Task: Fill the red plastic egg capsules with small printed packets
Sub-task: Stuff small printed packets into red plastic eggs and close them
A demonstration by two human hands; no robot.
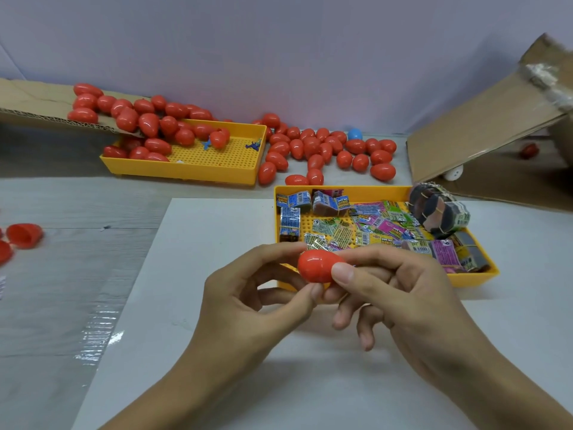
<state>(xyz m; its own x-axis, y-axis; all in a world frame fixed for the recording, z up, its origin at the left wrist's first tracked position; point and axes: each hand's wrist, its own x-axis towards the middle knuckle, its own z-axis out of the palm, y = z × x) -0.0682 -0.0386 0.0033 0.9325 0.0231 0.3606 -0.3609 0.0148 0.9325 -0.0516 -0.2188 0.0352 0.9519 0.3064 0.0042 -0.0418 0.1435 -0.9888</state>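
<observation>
Red egg capsule: held above the bench, in front of the packet tray; glossy, likely light, slippery, thin-shelled.
Left hand: grip pinches the blunt end.
Right hand: grip pinches the other end; best hold looks either side of the seam.
Printed packets: loose in the yellow tray; small, crinkly, probably weightless.
Egg pile: far side.

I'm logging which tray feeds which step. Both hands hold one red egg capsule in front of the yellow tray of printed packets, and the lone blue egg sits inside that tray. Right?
Not quite. The head view shows the blue egg out on the table among loose red eggs, beyond the packet tray. Both the left hand and right hand do hold one red egg capsule.
</observation>
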